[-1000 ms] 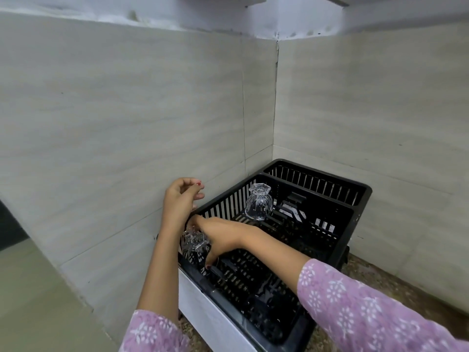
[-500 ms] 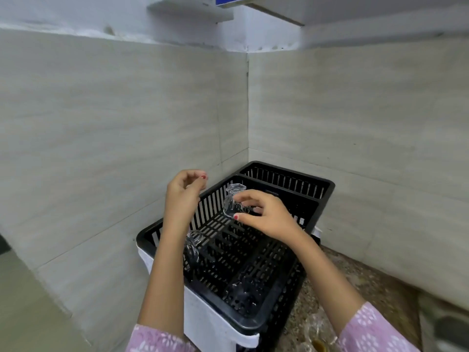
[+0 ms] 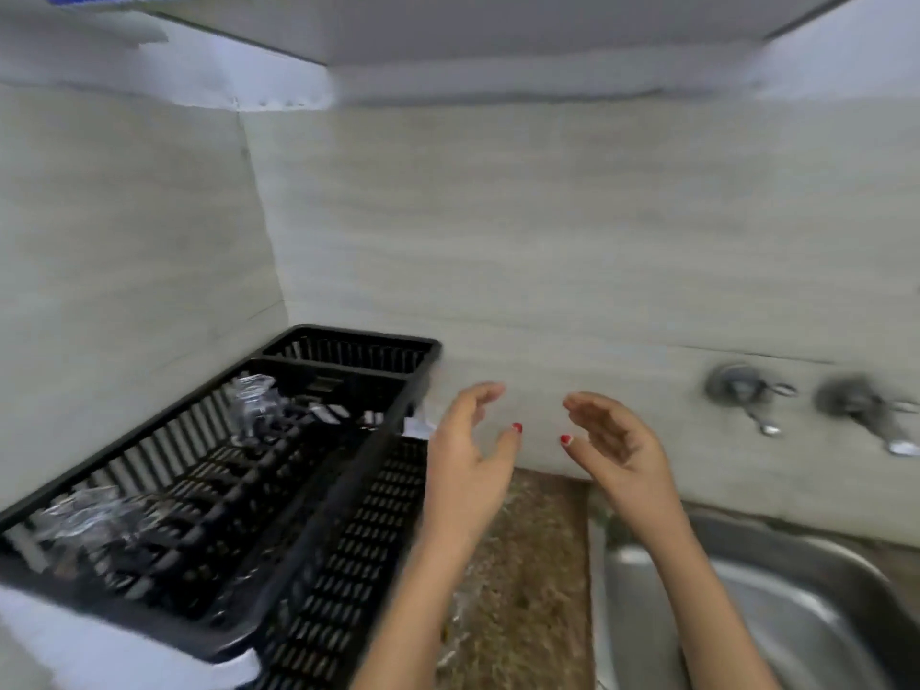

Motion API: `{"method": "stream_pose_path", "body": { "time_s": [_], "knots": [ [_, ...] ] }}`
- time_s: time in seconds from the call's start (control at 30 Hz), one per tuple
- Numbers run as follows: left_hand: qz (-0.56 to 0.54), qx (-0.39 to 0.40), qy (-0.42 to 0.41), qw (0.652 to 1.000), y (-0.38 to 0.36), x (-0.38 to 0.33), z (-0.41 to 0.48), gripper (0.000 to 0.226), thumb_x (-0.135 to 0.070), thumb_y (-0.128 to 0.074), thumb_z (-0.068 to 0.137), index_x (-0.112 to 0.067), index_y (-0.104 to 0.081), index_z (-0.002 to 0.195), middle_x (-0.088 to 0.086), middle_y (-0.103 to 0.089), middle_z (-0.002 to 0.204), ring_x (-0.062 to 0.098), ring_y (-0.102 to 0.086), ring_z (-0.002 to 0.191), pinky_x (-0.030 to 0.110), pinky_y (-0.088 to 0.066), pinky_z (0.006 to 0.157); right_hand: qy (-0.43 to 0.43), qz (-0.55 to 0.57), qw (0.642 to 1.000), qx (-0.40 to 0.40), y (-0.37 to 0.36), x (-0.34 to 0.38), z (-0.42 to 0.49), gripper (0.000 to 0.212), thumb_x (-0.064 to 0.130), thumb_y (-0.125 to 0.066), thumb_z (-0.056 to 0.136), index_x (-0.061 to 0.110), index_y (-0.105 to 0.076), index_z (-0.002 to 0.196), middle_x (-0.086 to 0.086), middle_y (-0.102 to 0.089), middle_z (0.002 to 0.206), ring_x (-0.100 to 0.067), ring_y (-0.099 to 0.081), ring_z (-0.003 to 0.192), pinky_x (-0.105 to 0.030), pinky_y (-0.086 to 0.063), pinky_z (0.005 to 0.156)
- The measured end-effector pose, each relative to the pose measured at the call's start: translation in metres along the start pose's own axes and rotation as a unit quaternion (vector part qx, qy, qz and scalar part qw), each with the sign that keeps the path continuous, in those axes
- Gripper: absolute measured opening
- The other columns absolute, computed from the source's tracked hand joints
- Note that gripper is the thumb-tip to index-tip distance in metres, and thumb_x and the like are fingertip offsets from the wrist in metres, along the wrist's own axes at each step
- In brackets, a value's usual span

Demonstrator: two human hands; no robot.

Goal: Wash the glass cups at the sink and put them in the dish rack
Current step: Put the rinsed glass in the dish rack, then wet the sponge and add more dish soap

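A black dish rack [image 3: 348, 500] stands on the counter at the left, in the wall corner. Two clear glass cups sit in it: one far cup [image 3: 256, 398] near the back wall side, one near cup [image 3: 92, 517] at the front left, both blurred. My left hand [image 3: 468, 470] hovers just right of the rack, fingers relaxed and holding nothing. My right hand [image 3: 615, 450] hovers beside it, palm facing the left hand, also with nothing in it. Both are above the counter strip, left of the steel sink [image 3: 816, 620].
A speckled stone counter strip [image 3: 527, 580] lies between rack and sink. Two wall taps [image 3: 747, 395] [image 3: 868, 410] stick out of the tiled wall above the sink. A white drip tray [image 3: 89, 644] lies under the rack. A cabinet hangs overhead.
My right hand has let go of the far cup, which now stands in the rack. Both hands moved right, away from the rack. The view swung right, revealing the sink and taps.
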State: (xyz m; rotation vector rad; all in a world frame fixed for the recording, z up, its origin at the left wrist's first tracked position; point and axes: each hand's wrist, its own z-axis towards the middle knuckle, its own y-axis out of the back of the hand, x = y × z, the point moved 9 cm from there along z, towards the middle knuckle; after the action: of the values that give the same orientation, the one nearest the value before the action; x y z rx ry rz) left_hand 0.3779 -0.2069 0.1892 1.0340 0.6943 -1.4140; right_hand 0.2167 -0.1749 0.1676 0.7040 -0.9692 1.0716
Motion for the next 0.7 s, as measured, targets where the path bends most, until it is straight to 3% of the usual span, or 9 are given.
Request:
{"method": "stream_pose_path", "body": {
  "time_s": [0.17,0.3,0.4,0.47,0.53,0.63,0.7],
  "knots": [
    [-0.025,0.063,0.008,0.998,-0.113,0.013,-0.015,0.044,-0.003,-0.062,0.084,-0.041,-0.051,0.104,-0.016,-0.056,0.119,-0.007,-0.047,0.114,0.021,-0.040,0.098,-0.038,-0.040,0.992,-0.116,0.132,-0.010,-0.033,0.036,-0.014,-0.057,0.081,0.016,-0.058,0.102,0.000,-0.063,0.107,0.004,-0.062,0.092,-0.017,-0.048,0.089],
    [-0.008,0.119,-0.008,0.993,-0.202,0.008,-0.034,0.038,-0.016,-0.063,0.079,-0.043,-0.049,0.103,-0.015,-0.056,0.117,-0.005,-0.049,0.110,0.004,-0.037,0.086,-0.070,-0.078,0.975,-0.195,0.231,-0.022,-0.066,0.037,-0.013,-0.059,0.081,0.019,-0.059,0.100,0.013,-0.067,0.097,0.006,-0.062,0.090,-0.011,-0.048,0.085],
    [0.006,0.159,-0.013,0.987,-0.260,0.009,-0.049,0.038,-0.011,-0.064,0.082,-0.034,-0.051,0.111,-0.012,-0.055,0.120,0.002,-0.048,0.116,0.015,-0.039,0.096,-0.103,-0.099,0.962,-0.233,0.293,-0.037,-0.087,0.035,-0.010,-0.060,0.082,0.019,-0.058,0.103,0.010,-0.064,0.101,0.009,-0.062,0.087,-0.008,-0.048,0.081],
    [0.020,0.174,-0.007,0.985,-0.293,0.013,-0.059,0.039,-0.006,-0.064,0.084,-0.027,-0.053,0.115,-0.009,-0.055,0.120,0.005,-0.049,0.116,0.010,-0.036,0.095,-0.122,-0.109,0.952,-0.259,0.334,-0.048,-0.103,0.035,-0.010,-0.061,0.082,0.015,-0.057,0.105,0.005,-0.062,0.102,0.011,-0.061,0.084,-0.007,-0.047,0.080],
    [0.026,0.189,0.007,0.982,-0.327,0.020,-0.068,0.039,-0.005,-0.064,0.084,-0.023,-0.054,0.117,-0.008,-0.056,0.121,0.007,-0.050,0.115,0.008,-0.036,0.093,-0.145,-0.130,0.940,-0.280,0.373,-0.061,-0.118,0.035,-0.010,-0.061,0.081,0.019,-0.058,0.100,0.004,-0.063,0.099,0.007,-0.062,0.084,-0.010,-0.048,0.084],
    [0.031,0.206,0.029,0.978,-0.371,0.033,-0.082,0.039,-0.004,-0.063,0.084,-0.025,-0.054,0.117,-0.009,-0.056,0.120,0.007,-0.050,0.115,0.014,-0.036,0.096,-0.207,-0.193,0.912,-0.295,0.434,-0.094,-0.143,0.031,-0.004,-0.066,0.080,0.018,-0.059,0.101,0.001,-0.064,0.099,-0.012,-0.062,0.093,-0.027,-0.047,0.090],
    [0.038,0.214,0.043,0.975,-0.396,0.041,-0.090,0.040,-0.003,-0.062,0.085,-0.021,-0.055,0.120,-0.008,-0.055,0.121,0.007,-0.049,0.116,0.009,-0.032,0.095,-0.248,-0.245,0.890,-0.293,0.470,-0.114,-0.159,0.031,0.001,-0.069,0.079,0.018,-0.061,0.103,-0.001,-0.065,0.101,-0.019,-0.062,0.101,-0.028,-0.045,0.090]
  ]
}}
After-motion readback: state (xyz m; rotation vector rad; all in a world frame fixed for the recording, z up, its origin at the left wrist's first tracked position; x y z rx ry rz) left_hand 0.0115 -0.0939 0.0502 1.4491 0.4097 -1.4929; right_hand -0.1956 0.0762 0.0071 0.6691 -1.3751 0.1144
